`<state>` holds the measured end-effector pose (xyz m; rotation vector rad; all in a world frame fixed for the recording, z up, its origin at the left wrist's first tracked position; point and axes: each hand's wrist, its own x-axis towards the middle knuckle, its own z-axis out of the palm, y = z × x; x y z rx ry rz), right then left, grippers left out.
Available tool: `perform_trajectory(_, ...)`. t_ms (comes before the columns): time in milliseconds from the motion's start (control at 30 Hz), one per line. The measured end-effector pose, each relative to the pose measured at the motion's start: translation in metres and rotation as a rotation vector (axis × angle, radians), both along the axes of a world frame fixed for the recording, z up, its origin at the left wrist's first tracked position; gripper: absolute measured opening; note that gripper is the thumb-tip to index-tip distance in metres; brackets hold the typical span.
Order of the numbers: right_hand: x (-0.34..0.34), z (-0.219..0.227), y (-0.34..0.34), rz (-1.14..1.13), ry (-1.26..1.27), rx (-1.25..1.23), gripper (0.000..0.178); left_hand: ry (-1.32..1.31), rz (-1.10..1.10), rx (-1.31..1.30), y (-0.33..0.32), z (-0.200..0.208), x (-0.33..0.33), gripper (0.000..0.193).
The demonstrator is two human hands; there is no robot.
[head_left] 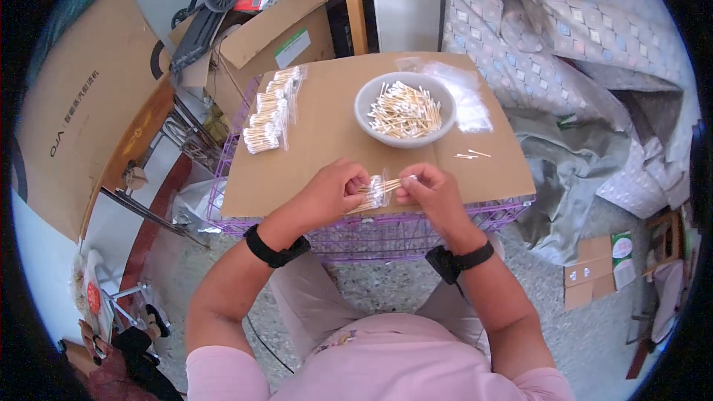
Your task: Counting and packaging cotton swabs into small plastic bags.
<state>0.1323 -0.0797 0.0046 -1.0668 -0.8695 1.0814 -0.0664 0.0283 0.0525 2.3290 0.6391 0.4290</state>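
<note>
The person's left hand (343, 186) grasps a small clear bag (376, 195) of cotton swabs (391, 186) from nine o'clock; at three, the right hand (428, 190) pinches the swabs' ends — the bag right between the two. A grey bowl (361, 109) sits beyond, just past twelve.

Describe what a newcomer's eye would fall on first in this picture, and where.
Most striking is the grey bowl heaped with cotton swabs, toward the far right of the cardboard sheet. Next, near the sheet's front edge, the left hand holds a small clear bag while the right hand pinches swabs at it. A row of swab-filled bags lines the sheet's left side.
</note>
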Motion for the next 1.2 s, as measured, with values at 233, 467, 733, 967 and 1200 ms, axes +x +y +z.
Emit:
perform_trajectory(233,-0.002,0.0,0.0,-0.009,-0.003,-0.018,0.009,0.026,-0.043,0.025,0.001,0.003,0.003,0.024)
perform_trajectory(467,-0.003,0.001,-0.001,-0.031,0.016,0.02,0.01,-0.004,-0.004,-0.103,0.002,0.005,0.005,0.021)
perform_trajectory(733,-0.002,0.0,-0.002,-0.022,-0.004,0.033,0.01,-0.016,-0.245,0.216,0.008,0.019,0.017,0.026)
perform_trajectory(967,-0.003,-0.002,-0.001,-0.015,0.007,0.032,0.009,-0.01,-0.324,0.219,0.016,0.02,0.026,0.008)
perform_trajectory(1200,-0.004,0.002,-0.003,-0.017,0.007,0.028,0.009,0.028,-0.308,0.218,0.016,0.022,0.027,0.007)
